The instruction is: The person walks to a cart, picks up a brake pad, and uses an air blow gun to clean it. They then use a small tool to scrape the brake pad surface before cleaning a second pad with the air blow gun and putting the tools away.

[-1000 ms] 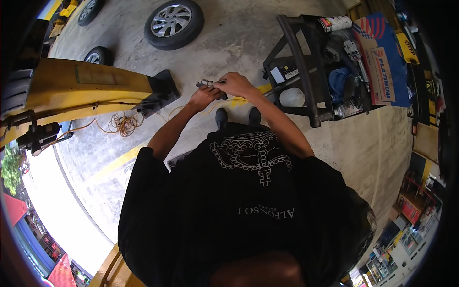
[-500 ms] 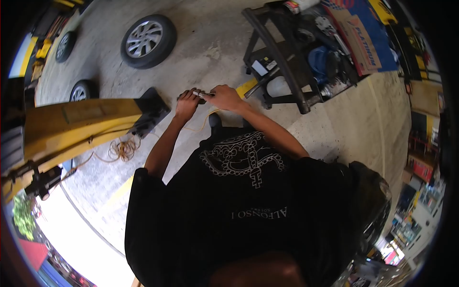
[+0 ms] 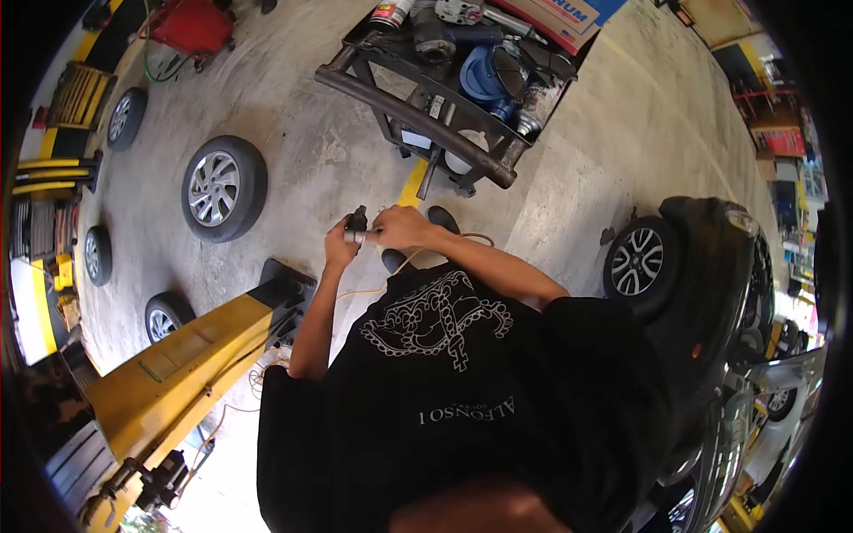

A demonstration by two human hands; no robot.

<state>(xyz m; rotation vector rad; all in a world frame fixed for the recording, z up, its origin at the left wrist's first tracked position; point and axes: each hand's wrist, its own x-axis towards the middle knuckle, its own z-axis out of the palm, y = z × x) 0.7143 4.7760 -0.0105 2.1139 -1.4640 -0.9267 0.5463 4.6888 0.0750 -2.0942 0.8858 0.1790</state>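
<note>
My left hand [image 3: 338, 246] is closed around a small dark part [image 3: 358, 217] with a silver cylinder [image 3: 357, 236] jutting from it toward the right. My right hand [image 3: 404, 226] is closed at the right end of that cylinder, its fingers partly hidden behind the back of the hand. I cannot tell what kind of piece this is. Both hands are held out in front of my black shirt [image 3: 444, 355], above my shoes. A thin orange hose [image 3: 404, 265] passes just below them.
A black metal cart [image 3: 418, 115] loaded with tools and cans stands ahead. A loose wheel [image 3: 224, 188] lies ahead left, with others beyond. The yellow lift post [image 3: 187, 346] rises at left. To my right is a dark car [image 3: 702, 266].
My view has turned to the right, so the cart and wheels sit further left and the dark car shows fully. My hands remain together; the dark part now shows above my left hand.
</note>
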